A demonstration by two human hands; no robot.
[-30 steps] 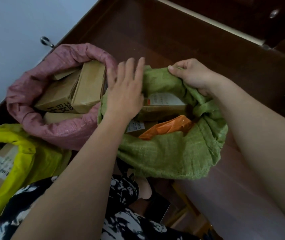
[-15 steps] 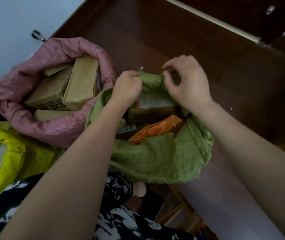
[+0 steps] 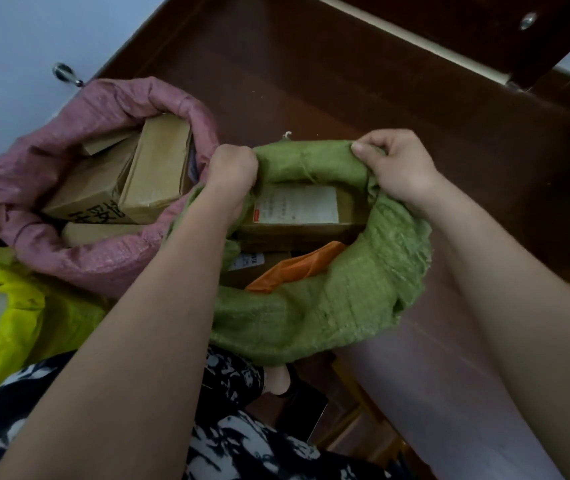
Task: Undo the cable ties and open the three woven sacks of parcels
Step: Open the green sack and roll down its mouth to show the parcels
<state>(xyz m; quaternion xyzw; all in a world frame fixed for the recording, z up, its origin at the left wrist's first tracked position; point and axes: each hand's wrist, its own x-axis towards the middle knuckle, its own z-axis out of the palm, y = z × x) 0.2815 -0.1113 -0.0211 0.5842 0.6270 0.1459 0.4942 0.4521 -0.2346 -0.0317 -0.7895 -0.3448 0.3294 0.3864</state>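
The green woven sack [image 3: 328, 306] stands open in the middle, its mouth rolled outward. My left hand [image 3: 233, 171] grips the far rim at its left end and my right hand [image 3: 394, 164] grips the same rim at its right end. Inside lie a cardboard parcel with a white label [image 3: 297, 206] and an orange parcel [image 3: 294, 268]. To the left the pink woven sack [image 3: 96, 265] is open with several cardboard boxes [image 3: 158, 168] in it. The yellow woven sack [image 3: 23, 313] at the lower left is open too, showing a labelled box. No cable tie is visible.
The sacks rest on a dark brown wooden surface [image 3: 345, 81]. A white wall with a metal knob [image 3: 65, 72] runs along the upper left. My black-and-white patterned clothing [image 3: 235, 445] fills the bottom. A pale floor [image 3: 432, 393] lies at the lower right.
Both hands moved from the middle of the green sack's far rim outward to its two ends, stretching and rolling the rim wider. The labelled parcel inside shows more fully.
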